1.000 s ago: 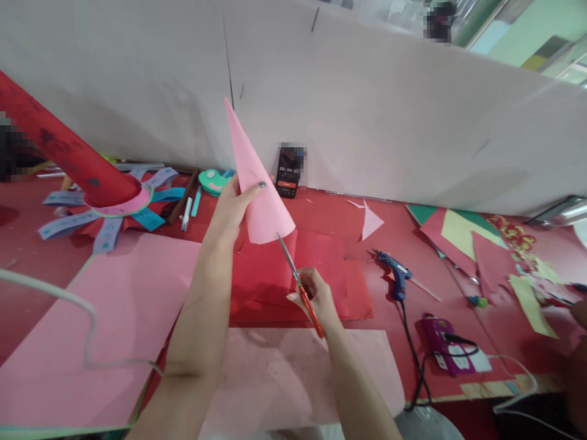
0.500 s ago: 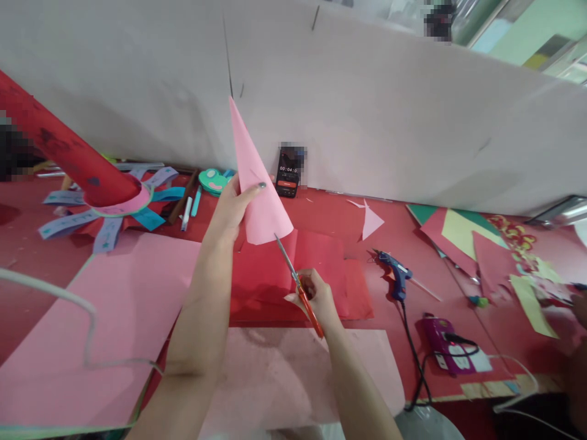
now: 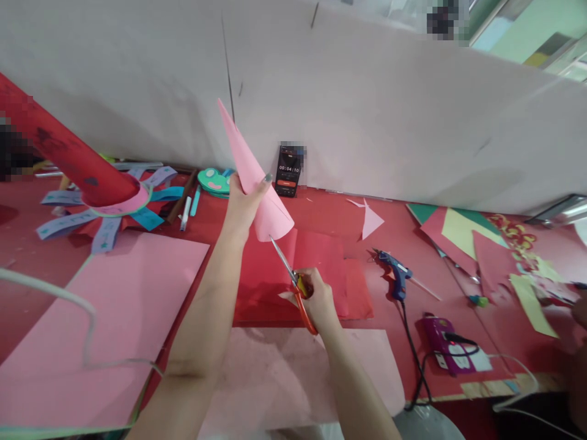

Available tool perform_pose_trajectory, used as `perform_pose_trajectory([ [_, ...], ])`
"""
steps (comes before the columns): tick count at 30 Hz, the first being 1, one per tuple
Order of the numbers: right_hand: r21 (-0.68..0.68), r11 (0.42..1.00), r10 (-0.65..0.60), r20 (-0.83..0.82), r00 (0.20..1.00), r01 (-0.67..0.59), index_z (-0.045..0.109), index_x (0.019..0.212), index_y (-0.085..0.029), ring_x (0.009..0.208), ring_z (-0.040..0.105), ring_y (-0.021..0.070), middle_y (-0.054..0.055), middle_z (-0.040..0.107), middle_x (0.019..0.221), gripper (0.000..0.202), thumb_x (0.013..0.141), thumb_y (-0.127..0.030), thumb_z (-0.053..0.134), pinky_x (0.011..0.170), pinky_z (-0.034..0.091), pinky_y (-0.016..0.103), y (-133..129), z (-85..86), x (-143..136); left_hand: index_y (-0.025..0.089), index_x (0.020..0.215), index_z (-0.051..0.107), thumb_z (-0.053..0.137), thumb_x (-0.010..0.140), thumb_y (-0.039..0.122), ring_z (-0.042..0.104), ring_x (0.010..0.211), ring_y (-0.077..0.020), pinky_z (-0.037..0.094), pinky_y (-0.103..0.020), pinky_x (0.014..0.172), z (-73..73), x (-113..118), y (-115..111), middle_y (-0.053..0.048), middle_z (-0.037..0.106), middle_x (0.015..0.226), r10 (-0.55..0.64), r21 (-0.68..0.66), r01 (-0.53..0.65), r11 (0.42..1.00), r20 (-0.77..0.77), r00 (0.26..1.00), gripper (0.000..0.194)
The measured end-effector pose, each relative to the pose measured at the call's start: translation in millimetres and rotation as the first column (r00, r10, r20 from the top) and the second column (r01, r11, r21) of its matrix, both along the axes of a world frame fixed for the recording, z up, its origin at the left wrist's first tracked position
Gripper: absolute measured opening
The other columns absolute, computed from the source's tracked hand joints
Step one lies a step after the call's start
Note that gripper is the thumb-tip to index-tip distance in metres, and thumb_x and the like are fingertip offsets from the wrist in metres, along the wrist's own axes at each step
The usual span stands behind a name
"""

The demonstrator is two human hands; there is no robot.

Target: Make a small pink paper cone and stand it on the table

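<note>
My left hand [image 3: 245,201] grips a pink paper cone [image 3: 251,168] around its side, thumb across the front. The cone tilts with its point up and to the left, and its wide rim faces down toward me. In my right hand [image 3: 318,299] are orange-handled scissors [image 3: 301,299], fingers in the handle loops. The scissor tips meet the lower rim of the cone; whether they are in the paper I cannot tell. Below both hands lie red paper sheets [image 3: 316,263], with a pale pink sheet [image 3: 293,373] nearer me.
A large pink sheet [image 3: 137,293] lies at left, beside a red tube [image 3: 77,146] with paper strips around its base. A phone [image 3: 290,171] leans on the wall. A blue glue gun [image 3: 397,272], pink scraps [image 3: 371,221] and a purple power box [image 3: 447,345] are at right.
My left hand has shifted slightly right and turned the cone, so its point leans further left and a seam shows near the rim. The scissors have moved slightly left along the rim.
</note>
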State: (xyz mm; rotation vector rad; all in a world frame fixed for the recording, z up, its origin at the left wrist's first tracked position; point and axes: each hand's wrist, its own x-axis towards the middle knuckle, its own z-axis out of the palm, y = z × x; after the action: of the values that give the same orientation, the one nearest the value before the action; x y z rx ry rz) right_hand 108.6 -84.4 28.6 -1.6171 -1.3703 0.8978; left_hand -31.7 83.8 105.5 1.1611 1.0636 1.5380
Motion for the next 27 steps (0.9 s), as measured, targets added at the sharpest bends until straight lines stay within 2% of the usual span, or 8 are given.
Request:
perform_pose_trajectory([
  [5, 0.005, 0.999, 0.047, 0.098, 0.994, -0.048, 0.053, 0.096, -0.022, 0.058, 0.050, 0.0134, -0.001, 0.057, 0.070, 0.043, 0.064, -0.045, 0.071, 0.055, 0.042, 0.024, 0, 1.4, 0, 0.022, 0.095, 0.056, 0.068, 0.066, 0.055, 0.060, 0.101, -0.0262, 0.050, -0.040, 0.085, -1.9, 1, 0, -0.007, 0.063, 0.098, -0.006, 0.056, 0.007, 0.998, -0.027, 1.000, 0.045],
  [9, -0.025, 0.994, 0.111, 0.206, 0.972, -0.108, 0.050, 0.105, -0.022, 0.067, 0.056, 0.0172, 0.003, 0.061, 0.083, 0.048, 0.066, -0.042, 0.069, 0.063, 0.044, 0.028, 0, 2.7, -2, 0.022, 0.096, 0.057, 0.067, 0.066, 0.057, 0.059, 0.102, -0.0261, 0.049, -0.040, 0.087, -1.9, -5, 4, -0.006, 0.064, 0.100, 0.058, 0.066, -0.058, 0.996, -0.002, 0.998, 0.047],
  [15, -0.004, 0.994, 0.112, 0.046, 0.993, -0.112, 0.049, 0.104, -0.022, 0.066, 0.053, 0.0147, 0.001, 0.058, 0.078, 0.050, 0.064, -0.044, 0.071, 0.062, 0.044, 0.026, 1, -3.8, 1, 0.023, 0.099, 0.056, 0.066, 0.066, 0.058, 0.061, 0.102, -0.0259, 0.050, -0.039, 0.086, -0.8, -14, 5, -0.007, 0.065, 0.100, 0.045, 0.057, -0.047, 0.997, 0.033, 0.998, 0.049],
  [21, 0.017, 0.993, 0.116, -0.053, 0.992, -0.115, 0.048, 0.103, -0.022, 0.064, 0.049, 0.0129, -0.001, 0.054, 0.076, 0.051, 0.063, -0.045, 0.071, 0.059, 0.043, 0.024, 2, -5.4, 3, 0.022, 0.098, 0.057, 0.063, 0.069, 0.060, 0.061, 0.101, -0.0262, 0.051, -0.039, 0.084, -0.9, -9, 3, -0.008, 0.066, 0.099, -0.010, 0.074, 0.009, 0.997, 0.012, 1.000, 0.048],
  [27, 0.036, 0.991, 0.132, -0.075, 0.988, -0.129, 0.047, 0.102, -0.022, 0.060, 0.045, 0.0115, -0.003, 0.052, 0.073, 0.050, 0.064, -0.043, 0.071, 0.057, 0.042, 0.023, 3, -6.4, 3, 0.025, 0.105, 0.054, 0.062, 0.071, 0.059, 0.059, 0.108, -0.0244, 0.049, -0.038, 0.089, -2.5, -13, 6, -0.007, 0.064, 0.108, 0.098, 0.078, -0.105, 0.991, 0.089, 0.991, 0.049],
])
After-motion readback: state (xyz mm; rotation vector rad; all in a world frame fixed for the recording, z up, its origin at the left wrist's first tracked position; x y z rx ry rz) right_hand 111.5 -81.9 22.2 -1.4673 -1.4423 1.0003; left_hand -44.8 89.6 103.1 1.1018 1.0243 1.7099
